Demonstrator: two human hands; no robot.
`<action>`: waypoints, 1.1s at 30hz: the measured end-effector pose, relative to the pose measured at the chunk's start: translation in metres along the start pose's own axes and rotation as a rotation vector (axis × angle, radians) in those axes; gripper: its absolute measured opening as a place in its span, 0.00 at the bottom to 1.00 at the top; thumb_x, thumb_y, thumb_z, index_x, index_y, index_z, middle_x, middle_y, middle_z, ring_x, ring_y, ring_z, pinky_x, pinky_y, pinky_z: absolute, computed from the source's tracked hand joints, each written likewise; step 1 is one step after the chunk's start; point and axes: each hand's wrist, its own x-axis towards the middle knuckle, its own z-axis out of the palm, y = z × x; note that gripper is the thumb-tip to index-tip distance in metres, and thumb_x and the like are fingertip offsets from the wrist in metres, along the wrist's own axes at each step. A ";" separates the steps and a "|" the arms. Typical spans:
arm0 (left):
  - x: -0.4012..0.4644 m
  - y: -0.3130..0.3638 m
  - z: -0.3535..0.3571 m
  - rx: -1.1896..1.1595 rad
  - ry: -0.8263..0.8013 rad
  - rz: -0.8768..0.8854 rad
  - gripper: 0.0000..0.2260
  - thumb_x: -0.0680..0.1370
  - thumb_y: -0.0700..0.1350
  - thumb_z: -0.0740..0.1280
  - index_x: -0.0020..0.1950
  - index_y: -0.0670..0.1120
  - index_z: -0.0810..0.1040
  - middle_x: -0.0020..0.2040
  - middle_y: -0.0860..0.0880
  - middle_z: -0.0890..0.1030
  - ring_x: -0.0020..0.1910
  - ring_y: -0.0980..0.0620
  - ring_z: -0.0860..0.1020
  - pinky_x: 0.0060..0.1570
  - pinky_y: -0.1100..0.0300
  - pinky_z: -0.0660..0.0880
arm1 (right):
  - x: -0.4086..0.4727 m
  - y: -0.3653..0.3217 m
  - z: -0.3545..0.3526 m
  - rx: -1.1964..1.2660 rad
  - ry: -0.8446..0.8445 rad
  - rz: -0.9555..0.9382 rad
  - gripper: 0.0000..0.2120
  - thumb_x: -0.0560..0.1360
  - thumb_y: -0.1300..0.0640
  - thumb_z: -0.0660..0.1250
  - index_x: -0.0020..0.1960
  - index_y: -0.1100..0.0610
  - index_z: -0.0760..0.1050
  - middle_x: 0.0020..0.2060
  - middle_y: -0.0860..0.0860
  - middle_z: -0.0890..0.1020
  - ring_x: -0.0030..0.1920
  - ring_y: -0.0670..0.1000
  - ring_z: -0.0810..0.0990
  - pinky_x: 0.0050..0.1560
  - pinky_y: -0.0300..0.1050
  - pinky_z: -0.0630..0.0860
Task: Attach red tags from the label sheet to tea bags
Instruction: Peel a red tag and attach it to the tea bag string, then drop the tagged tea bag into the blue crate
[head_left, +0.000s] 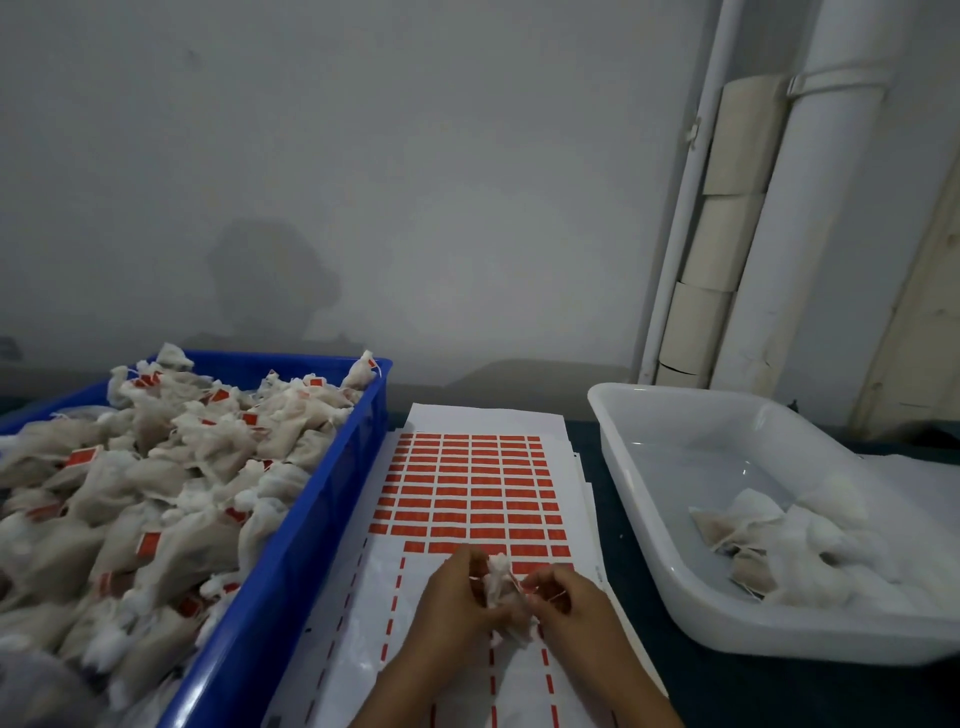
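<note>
Tea bag (500, 582) in hand, you worked low in the centre of the frame, directly over the label sheet (470, 488) so each fresh sticker lay within easy reach. Your left hand (451, 597) curled round the gauzy pouch and held it upright, its gathered top poking above your fingers. Your right hand (563, 597) met it from the other side, fingertips pinched on what appeared to be the bag's string and a red tag (531, 583); blur made it hard to tell whether the tag was already folded shut. Both wrists angled inward from the bottom edge, knuckles up, hands nearly touching.

The sheet's lower rows were stripped to white backing, while full rows of red remained toward the middle of the frame. At left, the blue crate (332, 499) was heaped with bags, many showing red tags, which suggested it took the finished ones. At right, the white tub (649, 499) held a small cluster of plain bags (789, 551) in its near corner, seemingly the untagged supply, running low. White pipes (810, 208) climbed the wall at upper right.
</note>
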 end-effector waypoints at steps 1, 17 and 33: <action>-0.002 0.000 -0.001 0.000 0.009 -0.009 0.21 0.66 0.45 0.76 0.55 0.51 0.72 0.48 0.54 0.78 0.42 0.58 0.77 0.42 0.69 0.76 | -0.002 -0.001 0.001 0.019 -0.020 0.001 0.05 0.74 0.49 0.66 0.49 0.47 0.73 0.48 0.43 0.79 0.46 0.44 0.79 0.43 0.31 0.74; -0.011 0.061 -0.076 0.193 0.392 -0.023 0.03 0.75 0.47 0.67 0.45 0.49 0.75 0.39 0.52 0.79 0.37 0.58 0.77 0.36 0.70 0.71 | 0.000 -0.082 0.041 0.312 0.198 -0.237 0.09 0.69 0.50 0.71 0.46 0.46 0.74 0.43 0.42 0.80 0.43 0.44 0.79 0.36 0.29 0.73; 0.005 -0.002 -0.253 0.323 0.492 -0.155 0.02 0.74 0.39 0.68 0.41 0.43 0.77 0.37 0.44 0.81 0.37 0.49 0.81 0.41 0.54 0.80 | 0.037 -0.178 0.157 -0.027 -0.214 -0.542 0.15 0.75 0.61 0.59 0.60 0.51 0.74 0.60 0.51 0.74 0.63 0.51 0.68 0.66 0.56 0.64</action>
